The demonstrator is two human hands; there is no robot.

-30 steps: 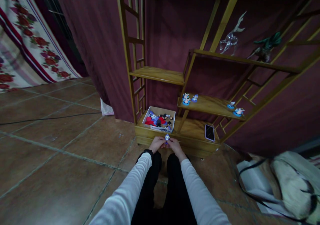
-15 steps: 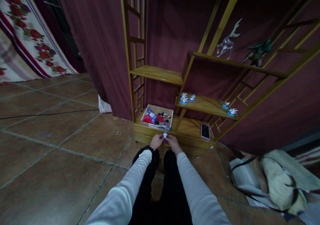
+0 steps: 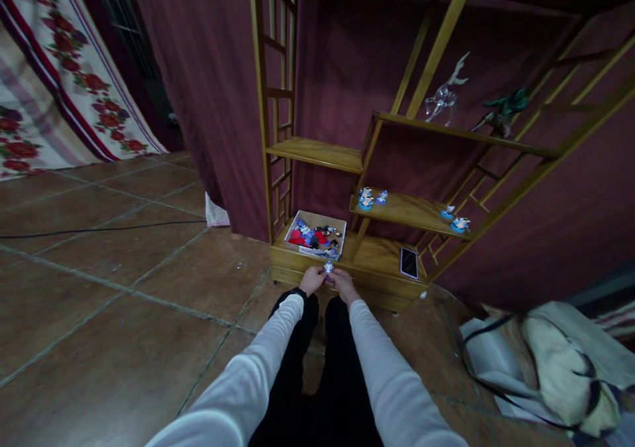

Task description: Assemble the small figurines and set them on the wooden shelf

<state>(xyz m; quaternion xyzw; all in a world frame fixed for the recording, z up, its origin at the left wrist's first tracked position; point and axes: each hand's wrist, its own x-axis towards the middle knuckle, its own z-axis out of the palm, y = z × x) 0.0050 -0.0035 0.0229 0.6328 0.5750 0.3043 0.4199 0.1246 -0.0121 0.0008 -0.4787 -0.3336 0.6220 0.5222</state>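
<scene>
A small purple-and-white toy figurine is held between my two hands, just in front of the wooden shelf unit's low base. My left hand grips it from the left, fingers closed. From the other side, my right hand has its fingers closed on it too. Right behind them, a shallow cardboard box rests on the base, with red, purple and black figurine pieces jumbled inside. Several finished-looking figurines on round bases stand on the middle shelf, such as a blue-based figurine at its left end.
A phone lies on the base at the right. Higher up stand a clear glass deer and a dark green statuette. A bag sits on the floor at right; a black cable crosses the tiles at left.
The camera view has shifted slightly, so the scene sits a little lower and the left side further right. Both hands stay on the figurine, which shows a bit more upright.
</scene>
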